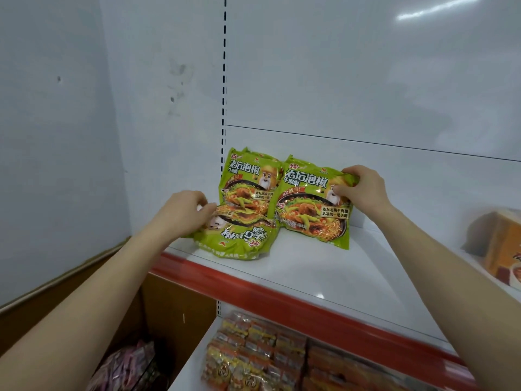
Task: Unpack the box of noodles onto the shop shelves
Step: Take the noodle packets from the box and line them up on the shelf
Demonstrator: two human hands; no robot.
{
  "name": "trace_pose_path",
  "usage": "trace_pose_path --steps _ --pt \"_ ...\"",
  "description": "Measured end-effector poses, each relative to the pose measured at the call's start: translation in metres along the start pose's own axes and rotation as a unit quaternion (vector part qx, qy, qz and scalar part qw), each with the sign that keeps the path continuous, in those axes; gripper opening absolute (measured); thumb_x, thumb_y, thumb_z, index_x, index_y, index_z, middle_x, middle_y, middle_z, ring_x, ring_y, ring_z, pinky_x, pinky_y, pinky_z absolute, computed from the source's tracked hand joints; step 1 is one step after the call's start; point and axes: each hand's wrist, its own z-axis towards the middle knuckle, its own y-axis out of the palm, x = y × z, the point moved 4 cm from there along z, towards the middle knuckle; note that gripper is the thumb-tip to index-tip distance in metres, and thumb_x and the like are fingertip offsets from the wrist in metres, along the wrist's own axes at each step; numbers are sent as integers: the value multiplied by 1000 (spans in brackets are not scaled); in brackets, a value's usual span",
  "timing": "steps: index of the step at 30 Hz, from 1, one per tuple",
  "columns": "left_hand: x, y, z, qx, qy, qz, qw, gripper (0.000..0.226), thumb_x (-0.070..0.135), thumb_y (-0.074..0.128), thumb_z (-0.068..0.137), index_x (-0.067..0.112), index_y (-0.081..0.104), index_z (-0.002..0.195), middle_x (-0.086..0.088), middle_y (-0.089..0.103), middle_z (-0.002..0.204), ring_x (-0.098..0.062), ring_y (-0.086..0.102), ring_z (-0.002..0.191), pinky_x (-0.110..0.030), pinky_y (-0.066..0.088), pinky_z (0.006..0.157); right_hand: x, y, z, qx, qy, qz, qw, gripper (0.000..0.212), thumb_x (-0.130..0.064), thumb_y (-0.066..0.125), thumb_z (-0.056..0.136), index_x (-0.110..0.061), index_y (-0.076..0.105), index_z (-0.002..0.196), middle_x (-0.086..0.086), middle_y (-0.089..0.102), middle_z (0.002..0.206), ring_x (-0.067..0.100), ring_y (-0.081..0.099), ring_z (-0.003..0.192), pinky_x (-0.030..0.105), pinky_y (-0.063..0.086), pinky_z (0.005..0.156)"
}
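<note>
On the shelf, left end: we have green noodle packets gathered by the back wall, beside the slotted upright post; the white shelf point(324, 272) runs on to our right.
Right hand point(363, 190): we grip the standing packet point(310, 204) at its top right corner, fingers curled over the top edge and thumb pressed on the front. Its bottom edge rests on the shelf.
Left hand point(189, 210): blurred, with fingers curled at the left edge of the flat packet point(239, 235), which lies face up with its print upside down to us. We seem to pinch it, though the blur hides the exact hold.
Back packets point(248, 176): upright near the wall, just behind the flat one and touching the standing one.
Box point(174, 306): brown cardboard, low on our left beneath shelf level, with pink packets showing inside.
Risk, toppling: we judge that our right hand is what props the standing packet. These soft bags have a narrow foot, so letting go before it leans on something could let it flop forward.
Risk, sliding off: the flat packet lies near the red strip point(282, 294) at the shelf's front. A careless tug towards us could drag it over the edge.
Risk, knock-on: raising the flat packet could nudge the back packets and tip them too.
Risk, crushing: squeezing hard could break the noodles inside.
</note>
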Motion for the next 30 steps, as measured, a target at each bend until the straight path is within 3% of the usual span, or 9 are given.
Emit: trace_pose_path --steps 4,8,13,19,22,24,26,28,30 --pt "-22 8 8 -117 -136 35 983 53 52 56 85 6 44 61 -8 48 62 -18 43 55 -28 29 51 2 2 -3 24 19 6 1000 56 -17 72 77 -2 49 126 16 53 126 30 49 115 26 34 82" --pt "-23 8 8 -158 -176 -107 966 38 41 65 83 4 60 77 -11 54 73 -22 45 60 -26 32 53 6 3 -5 46 41 14 998 52 -20 74 76 -1 53 119 16 57 119 29 53 109 26 34 77" --pt "-23 11 4 -137 -194 -262 935 20 11 67 84 2 58 67 2 56 40 -9 49 37 -17 40 38 7 8 -2 56 43 -8 997 50 -22 73 76 -1 54 118 18 56 118 30 53 107 27 33 74" --pt "-23 1 -6 -78 -198 -397 893 23 3 58 88 7 51 66 4 53 34 -5 49 28 -11 37 31 -9 3 -14 119 -10 -92 989 55 -26 67 80 -6 47 128 16 41 137 31 34 128 41 33 102" --pt "-24 0 -9 -43 -200 -447 871 24 5 57 89 8 50 67 4 55 36 -6 52 31 -13 41 35 -31 3 -30 149 -61 -35 986 30 -27 56 88 -7 60 110 8 58 113 23 49 107 31 38 86" --pt "-23 0 -10 2 -207 -490 847 26 5 56 90 11 48 66 5 55 37 -6 52 32 -14 42 37 -45 14 -38 64 -57 7 996 27 -35 54 89 -10 64 92 2 64 88 20 58 87 28 41 75" --pt "-15 1 -11 53 -217 -542 810 27 4 53 91 12 45 67 0 57 46 -7 54 35 -14 42 36 -56 33 -47 -112 16 109 988 37 -48 53 88 -11 62 87 5 68 79 22 66 78 32 51 73" --pt "-4 4 -15 94 -226 -582 775 27 4 50 93 13 43 69 -5 54 62 -14 57 49 -22 47 42 -67 52 -62 -280 121 228 924 49 -58 48 86 -13 58 105 13 70 92 23 70 83 35 57 76" --pt "8 8 -18 113 -225 -610 751 25 3 47 94 12 42 72 -7 53 70 -17 55 59 -30 48 53 -79 65 -67 -332 142 320 876 52 -59 45 86 -17 56 115 12 69 101 23 69 90 33 57 74"
